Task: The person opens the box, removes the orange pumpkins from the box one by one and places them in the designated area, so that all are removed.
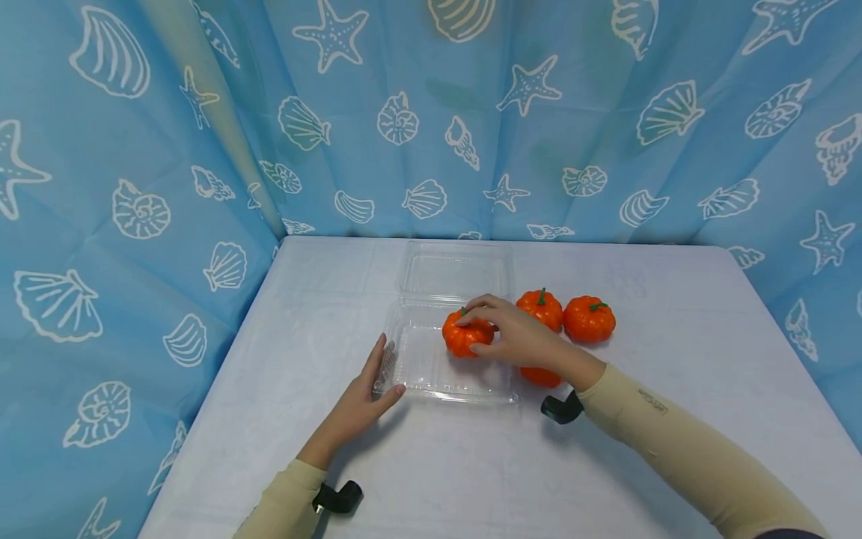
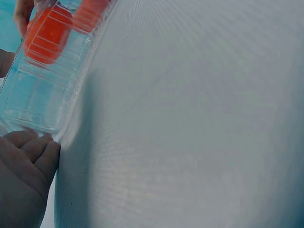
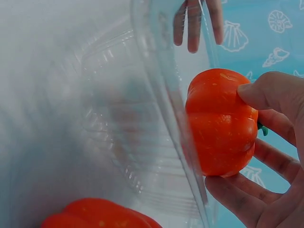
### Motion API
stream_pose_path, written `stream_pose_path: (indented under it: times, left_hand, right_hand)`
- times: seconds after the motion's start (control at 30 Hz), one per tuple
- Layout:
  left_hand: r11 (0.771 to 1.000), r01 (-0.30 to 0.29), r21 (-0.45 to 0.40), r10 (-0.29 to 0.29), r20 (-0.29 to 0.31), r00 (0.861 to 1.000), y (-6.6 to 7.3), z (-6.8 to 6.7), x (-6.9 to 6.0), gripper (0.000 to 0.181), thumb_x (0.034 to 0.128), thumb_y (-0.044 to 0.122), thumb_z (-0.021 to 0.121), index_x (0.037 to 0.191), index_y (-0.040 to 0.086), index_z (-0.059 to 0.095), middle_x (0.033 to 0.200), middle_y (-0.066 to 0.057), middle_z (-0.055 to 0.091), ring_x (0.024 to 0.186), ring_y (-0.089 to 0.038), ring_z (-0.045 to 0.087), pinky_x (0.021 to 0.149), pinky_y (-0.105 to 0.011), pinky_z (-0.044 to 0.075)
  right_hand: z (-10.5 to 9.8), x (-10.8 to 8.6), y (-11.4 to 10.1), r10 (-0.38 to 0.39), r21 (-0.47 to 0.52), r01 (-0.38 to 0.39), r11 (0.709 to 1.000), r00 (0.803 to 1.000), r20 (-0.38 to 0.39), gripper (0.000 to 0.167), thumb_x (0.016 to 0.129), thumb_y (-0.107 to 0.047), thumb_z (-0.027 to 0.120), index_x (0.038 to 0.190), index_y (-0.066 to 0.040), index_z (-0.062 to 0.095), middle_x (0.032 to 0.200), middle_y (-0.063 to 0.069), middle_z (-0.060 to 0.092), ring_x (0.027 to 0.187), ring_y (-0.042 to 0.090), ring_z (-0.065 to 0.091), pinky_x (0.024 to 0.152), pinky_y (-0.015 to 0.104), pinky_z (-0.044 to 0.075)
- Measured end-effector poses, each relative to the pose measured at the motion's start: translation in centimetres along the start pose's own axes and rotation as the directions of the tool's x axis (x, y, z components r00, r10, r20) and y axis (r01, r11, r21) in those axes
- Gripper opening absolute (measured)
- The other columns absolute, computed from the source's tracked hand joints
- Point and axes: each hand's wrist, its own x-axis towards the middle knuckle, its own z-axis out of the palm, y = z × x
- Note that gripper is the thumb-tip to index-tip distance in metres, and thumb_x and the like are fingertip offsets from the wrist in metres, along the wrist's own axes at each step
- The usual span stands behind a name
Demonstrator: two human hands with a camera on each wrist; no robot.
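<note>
My right hand (image 1: 517, 335) holds a small orange pumpkin (image 1: 461, 341) with a green stem, thumb and fingers about its sides. The pumpkin is over the base of a clear plastic clamshell box (image 1: 420, 368), whose lid (image 1: 458, 271) lies folded back. In the right wrist view the held pumpkin (image 3: 221, 121) shows partly behind the box wall; whether it touches the bottom I cannot tell. With fingers extended, my left hand (image 1: 360, 404) touches the box's left side. The left wrist view shows its fingertips (image 2: 47, 156) against the box end.
Right of the box are more pumpkins: one (image 1: 544, 311) beside another (image 1: 590, 320), and a third (image 1: 541, 376) partly hidden under the right forearm. A white cloth covers the table (image 1: 673, 314). Behind hangs a blue shell-patterned curtain (image 1: 377, 172).
</note>
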Motion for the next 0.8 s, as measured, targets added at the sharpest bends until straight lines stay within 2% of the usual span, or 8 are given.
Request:
stream_pose_path:
  times: [0.5,0.8]
  left_hand:
    - [1.000,0.000,-0.005,0.000,-0.001,1.000,0.1,0.0,0.0,0.091,0.0980,0.026,0.066,0.165,0.017,0.005,0.167,-0.016,0.020,0.152,-0.037,0.024,0.121,-0.056,0.023]
    - [1.000,0.002,-0.003,-0.002,0.000,1.000,0.1,0.1,0.0,0.091,0.0983,0.026,0.066,0.165,0.017,0.005,0.167,-0.016,0.020,0.152,-0.036,0.024,0.121,-0.056,0.023]
  right_hand:
    - [-2.6,-2.5,0.2,0.000,-0.079,-0.008,0.997,0.996,-0.092,0.040,0.090,-0.026,0.074,0.130,-0.024,0.069,0.143,0.002,0.053,0.122,0.026,0.055,0.090,0.044,0.056]
    - [-3.8,-4.1,1.3,0.004,-0.086,-0.016,0.996,0.990,-0.141,0.040,0.090,-0.024,0.076,0.130,-0.022,0.069,0.143,0.004,0.052,0.131,0.032,0.048,0.094,0.055,0.055]
